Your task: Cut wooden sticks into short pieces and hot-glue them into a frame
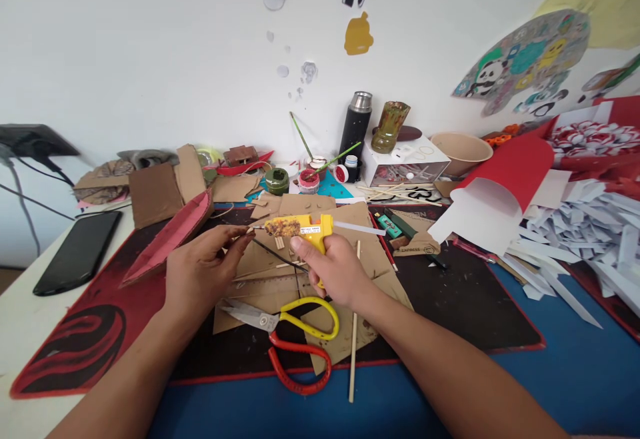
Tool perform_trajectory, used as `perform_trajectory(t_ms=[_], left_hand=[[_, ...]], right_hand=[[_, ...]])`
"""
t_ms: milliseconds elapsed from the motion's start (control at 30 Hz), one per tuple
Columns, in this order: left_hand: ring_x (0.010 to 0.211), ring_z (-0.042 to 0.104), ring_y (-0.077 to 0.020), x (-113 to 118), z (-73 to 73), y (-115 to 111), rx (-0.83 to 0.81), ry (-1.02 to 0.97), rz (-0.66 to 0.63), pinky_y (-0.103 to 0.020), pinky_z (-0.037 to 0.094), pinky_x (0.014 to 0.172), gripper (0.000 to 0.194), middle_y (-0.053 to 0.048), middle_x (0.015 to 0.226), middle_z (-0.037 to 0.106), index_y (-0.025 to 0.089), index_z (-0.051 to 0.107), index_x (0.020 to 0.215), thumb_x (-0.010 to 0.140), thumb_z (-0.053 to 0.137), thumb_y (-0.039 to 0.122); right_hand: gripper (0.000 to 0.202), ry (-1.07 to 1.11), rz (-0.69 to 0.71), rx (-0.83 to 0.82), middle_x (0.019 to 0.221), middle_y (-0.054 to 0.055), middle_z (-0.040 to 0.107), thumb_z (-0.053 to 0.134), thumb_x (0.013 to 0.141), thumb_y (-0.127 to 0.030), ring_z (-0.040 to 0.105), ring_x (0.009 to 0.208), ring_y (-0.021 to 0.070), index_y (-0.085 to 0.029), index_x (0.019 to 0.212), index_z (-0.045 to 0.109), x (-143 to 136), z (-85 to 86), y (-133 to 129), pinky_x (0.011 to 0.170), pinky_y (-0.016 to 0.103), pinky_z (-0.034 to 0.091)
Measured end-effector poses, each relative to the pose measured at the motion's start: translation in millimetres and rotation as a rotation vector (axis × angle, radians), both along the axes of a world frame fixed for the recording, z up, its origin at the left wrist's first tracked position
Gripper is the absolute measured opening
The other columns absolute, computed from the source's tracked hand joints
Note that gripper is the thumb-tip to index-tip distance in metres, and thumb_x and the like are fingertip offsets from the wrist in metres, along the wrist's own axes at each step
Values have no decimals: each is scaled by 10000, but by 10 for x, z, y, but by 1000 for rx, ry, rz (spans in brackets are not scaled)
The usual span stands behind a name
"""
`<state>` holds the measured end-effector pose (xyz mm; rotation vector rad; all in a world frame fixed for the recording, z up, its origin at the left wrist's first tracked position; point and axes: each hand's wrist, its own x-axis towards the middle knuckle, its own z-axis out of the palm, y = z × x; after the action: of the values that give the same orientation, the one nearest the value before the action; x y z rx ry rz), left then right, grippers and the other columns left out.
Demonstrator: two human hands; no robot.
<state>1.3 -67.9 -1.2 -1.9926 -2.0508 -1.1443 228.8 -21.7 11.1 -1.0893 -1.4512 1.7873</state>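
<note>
My right hand [335, 266] is wrapped round the handle of a yellow hot glue gun [300, 226], with a clear glue stick [360, 228] poking out of its back. The gun's nozzle points left, right up at the fingertips of my left hand [205, 262]. Those fingers pinch a tiny pale piece [250, 231], too small to name. Below both hands, scissors [265, 319] with one yellow and one red handle lie partly spread on cut cardboard [260, 292]. To their right rests a thin wooden stick [353, 359].
Left of my hands are a cardboard boat shape [170, 239] with pink inside and a black phone [77, 252]. Paint jars [277, 181], a black thermos [356, 129] and a white box [405, 159] line the wall. Paper strips [590, 226] heap up at right beside a red paper roll [505, 172].
</note>
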Motion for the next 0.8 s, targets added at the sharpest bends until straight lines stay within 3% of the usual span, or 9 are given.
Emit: perform_trajectory(t_ms=[367,633,800], left_hand=[[683,747,-191,-6,68,11,-82,-115,52,-287,526,620,299,-17,833,813,249,769,1016,998,558,460],[629,677,-195,-60,128,41,-250,-150,32,-313,484,632,415,-2,671,702,265,635,828,1032,379,520],[715,724,-232,-85,150,46,-260,-59,21,-319,490,646,398,-29,758,776,272,747,897,980,475,551]], right_hand=[[536,29,-27,-3,418,-83,467,713,868,-722,417,314,88,-248,730,504,1,-66,84,342,217,309],[581,62,-34,20,412,-89,474,695,830,-798,456,306,102,-236,790,554,17,-111,143,344,219,303],[552,73,-28,21,413,-91,478,699,860,-762,459,307,98,-233,797,554,17,-139,165,351,219,308]])
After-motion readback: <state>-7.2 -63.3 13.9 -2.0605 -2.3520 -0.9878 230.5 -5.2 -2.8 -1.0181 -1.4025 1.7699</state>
